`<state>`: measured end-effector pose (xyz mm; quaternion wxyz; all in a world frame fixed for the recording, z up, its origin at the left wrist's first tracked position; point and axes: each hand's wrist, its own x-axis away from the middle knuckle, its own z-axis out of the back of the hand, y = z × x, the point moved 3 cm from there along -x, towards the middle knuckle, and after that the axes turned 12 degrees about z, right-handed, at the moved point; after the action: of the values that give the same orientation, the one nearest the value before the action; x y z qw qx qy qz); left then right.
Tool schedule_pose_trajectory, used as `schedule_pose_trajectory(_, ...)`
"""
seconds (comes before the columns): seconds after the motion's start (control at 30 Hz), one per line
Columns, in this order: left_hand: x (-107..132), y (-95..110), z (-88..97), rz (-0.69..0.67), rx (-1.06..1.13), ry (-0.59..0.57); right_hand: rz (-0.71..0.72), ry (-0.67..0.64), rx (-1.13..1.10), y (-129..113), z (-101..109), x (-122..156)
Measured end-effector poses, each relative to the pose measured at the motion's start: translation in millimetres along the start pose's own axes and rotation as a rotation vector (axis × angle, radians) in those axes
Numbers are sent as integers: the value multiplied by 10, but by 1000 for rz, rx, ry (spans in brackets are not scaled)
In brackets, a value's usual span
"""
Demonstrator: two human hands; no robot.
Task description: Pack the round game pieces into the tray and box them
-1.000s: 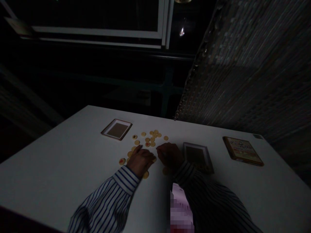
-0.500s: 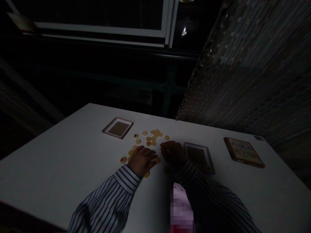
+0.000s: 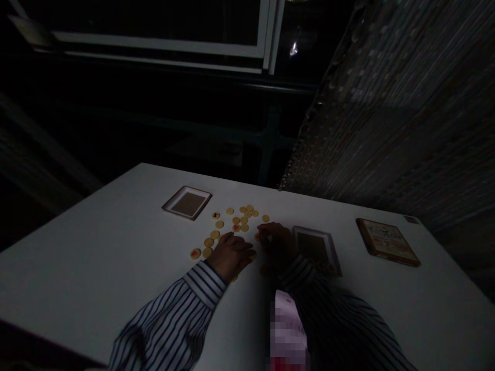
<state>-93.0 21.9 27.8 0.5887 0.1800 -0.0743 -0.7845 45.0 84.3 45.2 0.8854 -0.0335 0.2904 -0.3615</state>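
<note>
Round pale Chinese chess pieces lie scattered on the white table, some face up with red marks, such as a red-marked piece (image 3: 195,253), and most showing plain faces. My left hand (image 3: 231,254) rests low over the near pieces, fingers loosely stretched to the right; a piece (image 3: 253,254) shows by its fingertips. My right hand (image 3: 277,244) is closed in a pinch at a red-marked piece (image 3: 257,236), mostly hidden by the fingers. Beside the right wrist lies an open shallow tray (image 3: 313,246) with a few pieces along its near side.
Another shallow tray (image 3: 187,202) sits at the far left of the pieces. A printed box (image 3: 386,241) lies to the right. A bead curtain (image 3: 386,113) hangs past the table's right rear edge. The white table (image 3: 96,257) is dimly lit.
My left hand has shifted slightly right, uncovering more pieces at its left. My right hand's fingers have moved, and a red-marked piece now shows at their tips.
</note>
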Motion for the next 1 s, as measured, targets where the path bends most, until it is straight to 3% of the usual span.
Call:
schedule_pose_trajectory(0.33, -11, -22, 19, 50, 11, -28, 30, -16, -8, 2, -29, 10)
schedule_pose_trajectory(0.53, -16, -74, 118, 92, 153, 40, 42, -24, -12, 0, -32, 10)
schedule_pose_trajectory(0.7, 34, -202, 241, 344, 484, 173, 45, -11, -15, -8, -43, 11)
schedule_pose_trajectory(0.8, 57, -241, 252, 498, 720, 159, 91, 23, -23, -41, -43, 12)
schedule_pose_trajectory(1.0, 90, -283, 184, 685, 1060, 92, 316, 148, -86, -196, 48, 32)
